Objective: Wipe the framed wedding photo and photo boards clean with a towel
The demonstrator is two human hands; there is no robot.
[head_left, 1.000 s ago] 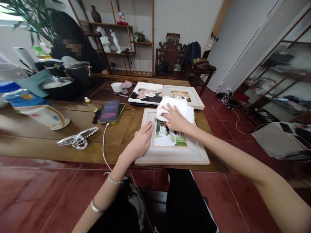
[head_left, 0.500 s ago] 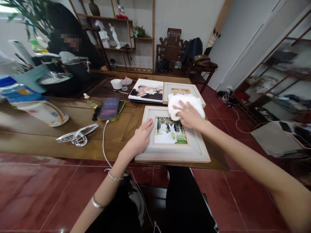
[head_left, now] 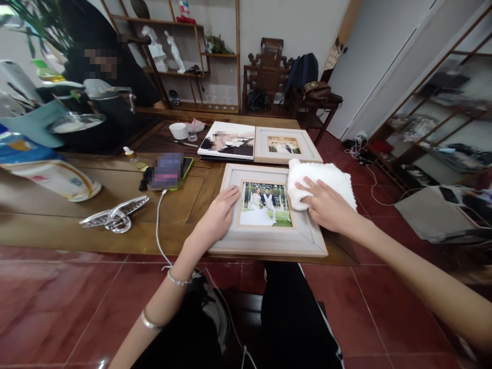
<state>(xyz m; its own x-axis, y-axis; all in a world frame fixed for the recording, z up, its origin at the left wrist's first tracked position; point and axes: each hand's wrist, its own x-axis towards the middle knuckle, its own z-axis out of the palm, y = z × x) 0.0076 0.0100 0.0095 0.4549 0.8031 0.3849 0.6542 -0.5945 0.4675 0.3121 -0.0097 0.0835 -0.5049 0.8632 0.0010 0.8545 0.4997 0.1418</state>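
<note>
A whitish picture frame (head_left: pixel 265 242) lies flat near the table's front edge, with a photo (head_left: pixel 267 205) of two seated people inside it. My left hand (head_left: pixel 218 216) rests on the frame's left border, fingers stretched out over it. A folded white cloth (head_left: pixel 340 179) covers part of the right border, and its far end hangs past the frame's outer edge. My right hand (head_left: pixel 326 202) presses on the cloth and grips it, fingers bent over the fabric. The cloth hides the frame's upper right corner.
Behind the frame lie a photo album (head_left: pixel 226 146) and a second framed picture (head_left: pixel 307 146). To the left are a phone (head_left: pixel 171 174) on a white cable (head_left: pixel 158 225), a clear hair claw (head_left: pixel 115 212) and a blue-and-white packet (head_left: pixel 49 169). A person in black (head_left: pixel 100 41) sits across the table.
My right hand has moved the cloth rightward and slightly nearer, from the frame's upper border to its right border. The cloth is more spread out. My left hand stays on the left border.
</note>
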